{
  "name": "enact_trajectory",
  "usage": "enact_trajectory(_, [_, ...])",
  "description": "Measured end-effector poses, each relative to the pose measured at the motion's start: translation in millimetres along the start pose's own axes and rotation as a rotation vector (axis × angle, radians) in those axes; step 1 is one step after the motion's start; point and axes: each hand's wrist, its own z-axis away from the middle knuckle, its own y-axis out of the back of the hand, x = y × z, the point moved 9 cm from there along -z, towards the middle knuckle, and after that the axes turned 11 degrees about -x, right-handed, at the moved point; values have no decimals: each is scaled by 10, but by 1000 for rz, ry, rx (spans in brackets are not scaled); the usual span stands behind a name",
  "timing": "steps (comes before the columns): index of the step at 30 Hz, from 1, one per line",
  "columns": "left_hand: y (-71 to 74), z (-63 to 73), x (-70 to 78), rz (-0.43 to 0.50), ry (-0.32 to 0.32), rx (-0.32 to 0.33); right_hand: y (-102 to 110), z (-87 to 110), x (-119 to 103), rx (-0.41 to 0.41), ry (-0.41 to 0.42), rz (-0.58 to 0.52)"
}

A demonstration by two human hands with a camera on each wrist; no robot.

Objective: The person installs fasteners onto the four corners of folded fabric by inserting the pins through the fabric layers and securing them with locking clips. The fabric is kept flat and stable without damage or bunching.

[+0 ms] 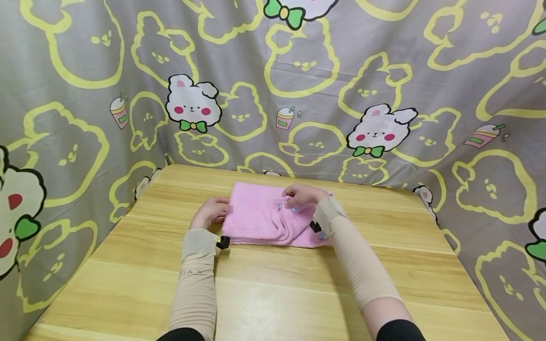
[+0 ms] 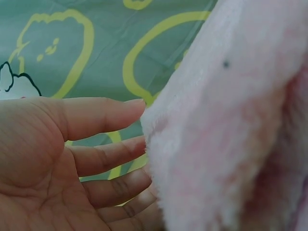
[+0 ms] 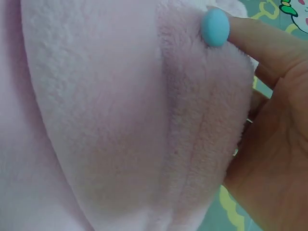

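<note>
A folded pink plush cloth with blue buttons [image 1: 251, 213] lies near the back of the table. My left hand [image 1: 210, 211] is at its left edge, fingers extended and fingertips right at the fabric; in the left wrist view the thumb [image 2: 103, 115] stands apart from the other fingers beside the pink pile. With my right hand [image 1: 304, 193] I pinch a raised layer near the cloth's middle right, and creases curve down from there. A round blue button [image 3: 215, 27] sits by the right thumb tip in the right wrist view, where the fingers behind the fabric are partly hidden.
The wood-grain table [image 1: 273, 293] extends to both sides and in front of the cloth. A grey curtain [image 1: 247, 57] with rabbit drawings hangs along the back and both sides. Small black wrist cameras sit on both sleeved wrists.
</note>
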Motion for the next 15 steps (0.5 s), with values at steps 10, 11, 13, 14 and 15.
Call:
enact_trajectory(10, [23,-9,-28,10,7,-4,159,416,-108,145,147,63])
enact_trajectory(11, [26,-7,-28,8,6,-4,178,477,-114,160,147,74])
enact_trajectory(13, [28,-8,-27,3,3,-5,202,594,-115,186,147,91])
enact_trajectory(14, [30,-7,-28,-1,2,-5,208,657,-128,197,153,103])
enact_trajectory(15, [32,-8,-31,-2,2,-5,206,714,-138,206,166,111])
